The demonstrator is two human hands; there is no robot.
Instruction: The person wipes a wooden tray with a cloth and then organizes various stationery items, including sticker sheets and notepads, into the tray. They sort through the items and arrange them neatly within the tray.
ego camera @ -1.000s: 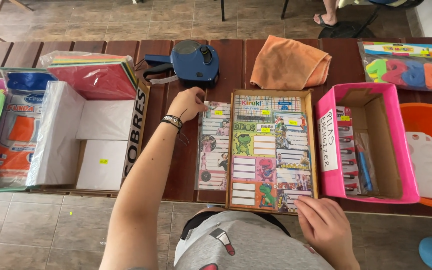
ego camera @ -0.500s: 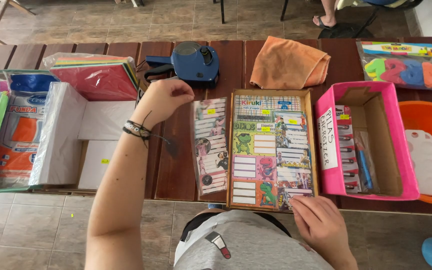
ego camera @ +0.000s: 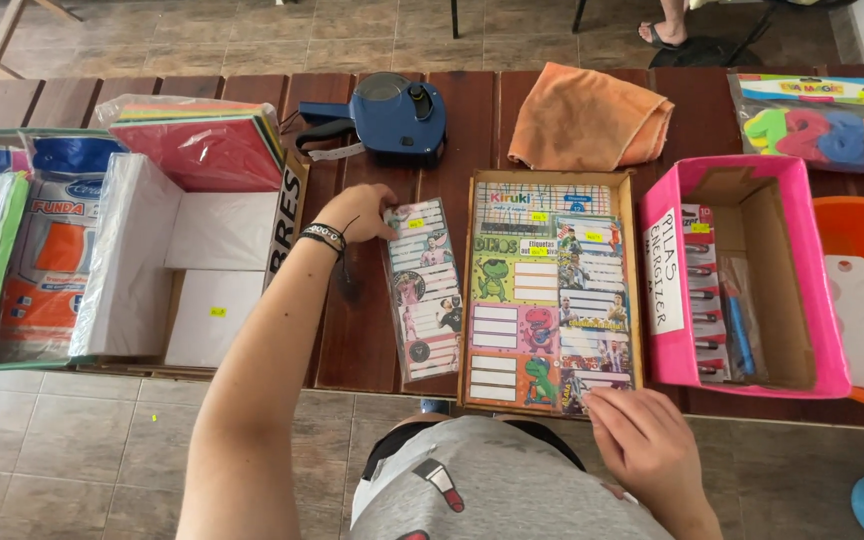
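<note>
A clear packet of sticker labels [ego camera: 420, 290] lies flat on the brown table, just left of a shallow wooden tray [ego camera: 550, 180] packed with colourful label sheets [ego camera: 512, 300]. To the right stands a pink box [ego camera: 832, 340] holding what look like carded packs [ego camera: 707, 300]. A clear bag of foam numbers [ego camera: 820, 125] lies at the far right. Wrapped coloured paper [ego camera: 202, 145] and white stacks [ego camera: 132, 260] sit left.

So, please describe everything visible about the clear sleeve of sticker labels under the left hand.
The long clear plastic sleeve of picture name labels lies flat on the dark wooden slat table, slightly slanted, left of the shallow wooden tray of label sheets. It shows rows of small illustrated labels with blank lines. The left hand touches its top left corner.
</note>
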